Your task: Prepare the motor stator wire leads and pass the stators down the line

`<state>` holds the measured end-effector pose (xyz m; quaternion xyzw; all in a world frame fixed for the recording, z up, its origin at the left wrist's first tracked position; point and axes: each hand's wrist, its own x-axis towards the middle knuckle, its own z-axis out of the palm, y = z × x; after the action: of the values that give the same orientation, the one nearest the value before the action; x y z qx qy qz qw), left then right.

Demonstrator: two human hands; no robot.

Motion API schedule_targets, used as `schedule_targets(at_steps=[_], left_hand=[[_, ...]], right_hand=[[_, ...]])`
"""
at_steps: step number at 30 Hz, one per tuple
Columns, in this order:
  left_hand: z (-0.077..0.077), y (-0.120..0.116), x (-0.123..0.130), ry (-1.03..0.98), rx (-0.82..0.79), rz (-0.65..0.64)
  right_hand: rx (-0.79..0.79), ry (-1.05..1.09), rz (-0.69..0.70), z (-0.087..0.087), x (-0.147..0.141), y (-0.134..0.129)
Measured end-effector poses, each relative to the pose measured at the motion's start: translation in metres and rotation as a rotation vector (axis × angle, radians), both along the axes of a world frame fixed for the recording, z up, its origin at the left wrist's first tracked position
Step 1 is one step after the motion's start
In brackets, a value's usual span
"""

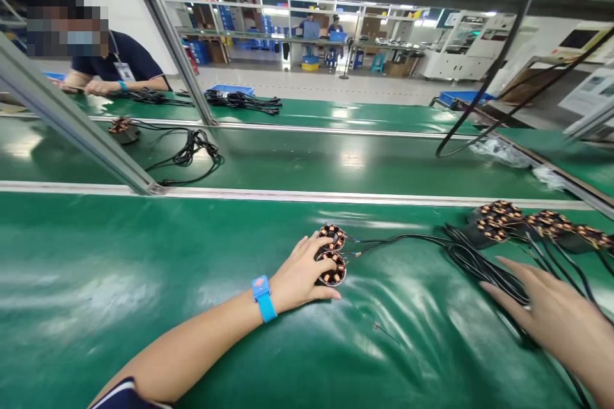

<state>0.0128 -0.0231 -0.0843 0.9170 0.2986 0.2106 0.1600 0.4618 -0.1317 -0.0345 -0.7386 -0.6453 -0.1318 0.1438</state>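
Observation:
My left hand (297, 273), with a blue wrist strap (263, 299), grips two round motor stators with copper windings. Its fingertips reach into the tops of the far stator (339, 236) and the near stator (339, 275), which stand side by side. Black cables (407, 236) run rightward from them to a coiled cable bundle (472, 263). Over the right end of that bundle is my right hand (551, 310), thumb and fingers apart, slightly blurred; I cannot tell whether it touches the cables.
More wired stators (547, 222) cluster at the right. Metal rails (307, 195) divide the green work surface, and a slanted post (96, 128) rises at left. Beyond it lie another stator (122, 131) and cables. A co-worker (129, 61) sits far left. A black cable (494, 70) hangs at right.

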Motion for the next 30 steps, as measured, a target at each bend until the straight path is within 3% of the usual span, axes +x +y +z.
schedule_targets(at_steps=[3, 6, 10, 15, 18, 23, 26, 30], left_hand=[[-0.004, -0.007, 0.001, -0.177, 0.188, 0.059], [-0.004, -0.011, 0.005, -0.286, 0.272, 0.034], [-0.005, -0.013, 0.009, -0.328, 0.292, -0.05], [-0.01, -0.012, 0.007, -0.337, 0.189, -0.108], [-0.01, -0.01, 0.006, -0.308, 0.149, -0.13], [-0.005, -0.006, 0.006, -0.273, 0.112, -0.179], [0.002, -0.005, 0.005, -0.317, 0.098, -0.191], [0.018, 0.007, 0.003, -0.364, 0.012, -0.019]], right_hand=[[-0.031, 0.35, 0.334, -0.003, -0.075, 0.028], [-0.002, 0.515, 0.671, -0.006, -0.141, 0.062], [-0.05, 0.627, 0.854, -0.019, -0.185, 0.092], [-0.447, 0.953, 0.717, -0.03, -0.184, 0.087], [-0.567, 1.256, 0.574, -0.032, -0.184, 0.083], [-0.488, 1.52, 0.317, -0.037, -0.196, 0.083], [-0.438, 1.465, 0.329, -0.035, -0.195, 0.082], [-0.173, 1.259, 0.345, -0.023, -0.185, 0.089]])
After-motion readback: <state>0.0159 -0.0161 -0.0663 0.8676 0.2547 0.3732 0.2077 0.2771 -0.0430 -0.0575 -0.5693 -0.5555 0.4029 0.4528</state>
